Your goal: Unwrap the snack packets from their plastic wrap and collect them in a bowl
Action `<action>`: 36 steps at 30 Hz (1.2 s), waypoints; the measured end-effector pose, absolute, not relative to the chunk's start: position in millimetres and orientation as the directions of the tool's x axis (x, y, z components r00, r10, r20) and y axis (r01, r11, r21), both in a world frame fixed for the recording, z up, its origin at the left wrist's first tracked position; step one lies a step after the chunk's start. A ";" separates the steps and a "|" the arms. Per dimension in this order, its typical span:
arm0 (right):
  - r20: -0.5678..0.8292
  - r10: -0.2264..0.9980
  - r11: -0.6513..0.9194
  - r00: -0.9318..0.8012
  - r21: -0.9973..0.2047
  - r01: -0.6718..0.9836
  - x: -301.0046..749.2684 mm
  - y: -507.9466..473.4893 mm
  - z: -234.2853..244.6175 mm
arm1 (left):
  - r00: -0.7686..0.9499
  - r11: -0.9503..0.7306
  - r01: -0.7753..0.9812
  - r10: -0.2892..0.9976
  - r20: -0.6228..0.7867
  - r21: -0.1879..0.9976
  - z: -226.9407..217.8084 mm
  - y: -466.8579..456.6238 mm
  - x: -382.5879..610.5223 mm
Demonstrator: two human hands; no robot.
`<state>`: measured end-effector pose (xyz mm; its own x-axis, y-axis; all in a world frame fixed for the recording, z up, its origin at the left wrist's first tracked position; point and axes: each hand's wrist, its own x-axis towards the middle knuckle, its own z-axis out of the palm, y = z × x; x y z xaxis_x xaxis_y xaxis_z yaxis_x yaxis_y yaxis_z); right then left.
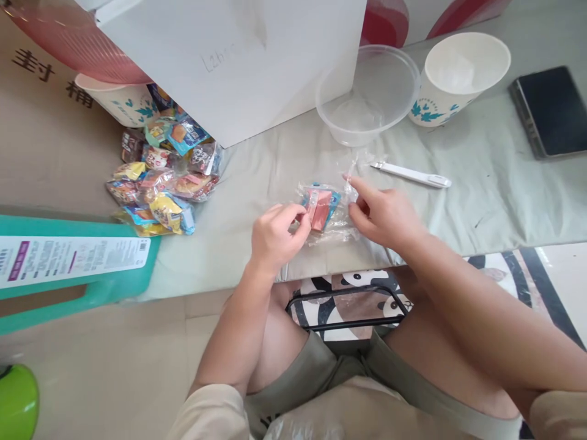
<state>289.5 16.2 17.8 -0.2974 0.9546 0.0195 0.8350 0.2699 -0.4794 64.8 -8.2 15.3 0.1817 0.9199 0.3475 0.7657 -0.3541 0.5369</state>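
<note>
A clear plastic bag (342, 227) lies on the cloth near the front edge, with a pink and blue snack packet (321, 209) in or under the film. My left hand (277, 237) is closed at its left side, thumb and forefinger pinching the film beside the pink packet. On the right, my right hand (387, 214) has its fingers bent and thumb against the film, the forefinger reaching forward along it. Exactly where the right fingertips grip is hard to see. A white utility knife (413, 175) rests just beyond my right hand.
Several wrapped snacks (167, 177) are heaped at left by a tipped paper cup (117, 104). Behind stand a white box (238, 67), a clear plastic bowl (367, 131) and an upright paper cup (440, 98). A phone (553, 113) lies far right; a green container (114, 275) is front left.
</note>
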 end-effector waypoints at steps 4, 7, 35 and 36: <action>0.163 0.923 0.375 -0.349 -0.584 0.720 272.1 23.2 17.9 | 0.109 -0.130 0.815 0.992 0.070 0.564 16.1 -2.9 62.0; 0.093 0.933 0.336 -0.348 -0.570 0.750 258.8 27.3 18.6 | 0.079 -0.045 0.873 0.996 -0.049 0.485 16.8 0.5 66.9; -0.092 0.928 0.051 -0.360 -0.929 0.367 306.0 23.8 74.7 | 0.188 -0.110 0.935 0.960 -0.209 0.338 23.1 -18.1 50.4; -0.082 0.954 0.022 -0.288 -0.939 0.343 313.8 28.8 78.4 | 0.188 -0.110 0.928 0.963 -0.191 0.357 21.6 -16.1 49.8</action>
